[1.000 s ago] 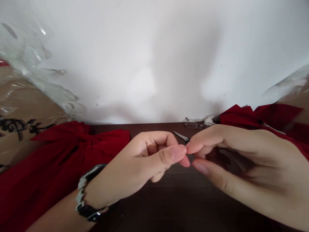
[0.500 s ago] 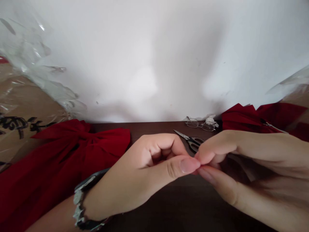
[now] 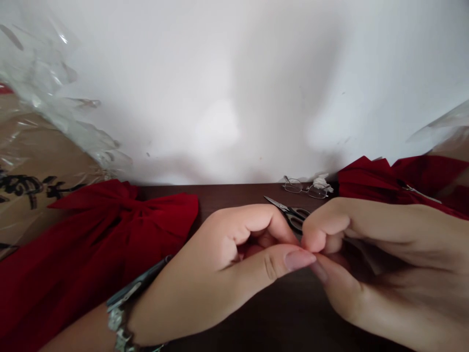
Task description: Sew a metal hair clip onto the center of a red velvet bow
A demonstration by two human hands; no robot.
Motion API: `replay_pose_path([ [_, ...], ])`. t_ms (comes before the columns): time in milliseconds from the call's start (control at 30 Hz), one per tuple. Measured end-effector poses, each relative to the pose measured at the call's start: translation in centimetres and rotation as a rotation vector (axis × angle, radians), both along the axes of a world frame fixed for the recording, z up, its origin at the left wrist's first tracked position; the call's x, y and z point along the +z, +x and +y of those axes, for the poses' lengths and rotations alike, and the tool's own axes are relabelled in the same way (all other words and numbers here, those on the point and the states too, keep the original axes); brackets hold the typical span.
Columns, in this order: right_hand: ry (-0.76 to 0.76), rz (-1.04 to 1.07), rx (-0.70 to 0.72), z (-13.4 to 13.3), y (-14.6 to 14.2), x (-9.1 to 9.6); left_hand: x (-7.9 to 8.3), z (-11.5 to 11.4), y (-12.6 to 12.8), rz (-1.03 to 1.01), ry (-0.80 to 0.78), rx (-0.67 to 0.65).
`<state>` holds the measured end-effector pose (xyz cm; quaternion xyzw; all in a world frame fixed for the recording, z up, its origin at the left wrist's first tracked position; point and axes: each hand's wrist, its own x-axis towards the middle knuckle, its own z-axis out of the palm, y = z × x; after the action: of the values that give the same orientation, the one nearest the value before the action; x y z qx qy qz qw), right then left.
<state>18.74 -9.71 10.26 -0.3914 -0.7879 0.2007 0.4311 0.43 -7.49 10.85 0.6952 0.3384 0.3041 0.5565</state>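
Observation:
My left hand (image 3: 249,264) comes in from the lower left, its thumb and index finger pinched together. Against its fingertips, my right hand (image 3: 366,259) pinches too, thumb below and curled index finger above. Whatever lies between the touching fingertips is hidden or too small to make out. Just behind the fingers, a pair of scissors (image 3: 287,210) with dark handles rests on the table, partly covered by my right hand. Beyond my left wrist, a large red fabric bow (image 3: 128,210) with long tails spreads over the left side.
The dark brown table (image 3: 227,195) meets a white wall (image 3: 183,98). Glasses (image 3: 304,188) and a crumpled white tissue (image 3: 322,182) lie at the back. More red bows (image 3: 370,178) sit at right with a thin metallic item (image 3: 421,193). At left, clear plastic (image 3: 54,83) covers a cardboard box (image 3: 44,151).
My left thumb and fingertips have moved slightly right and now overlap the right hand's fingertips more. The left wrist has turned a little. The scissors, glasses and bows lie as before.

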Motion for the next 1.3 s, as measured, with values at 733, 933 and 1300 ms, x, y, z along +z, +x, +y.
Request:
replay_pose_path([
  [733,-0.097,0.116,0.104,0.8,0.68,0.24,0.1,-0.24,-0.33,0.07,0.078,-0.009],
  [933,-0.123,0.106,0.086,0.79,0.78,0.33,0.17,-0.27,-0.27,0.071,0.092,0.006],
  [1300,-0.326,0.111,0.101,0.42,0.61,0.49,0.46,-0.18,-0.26,0.11,0.162,-0.016],
])
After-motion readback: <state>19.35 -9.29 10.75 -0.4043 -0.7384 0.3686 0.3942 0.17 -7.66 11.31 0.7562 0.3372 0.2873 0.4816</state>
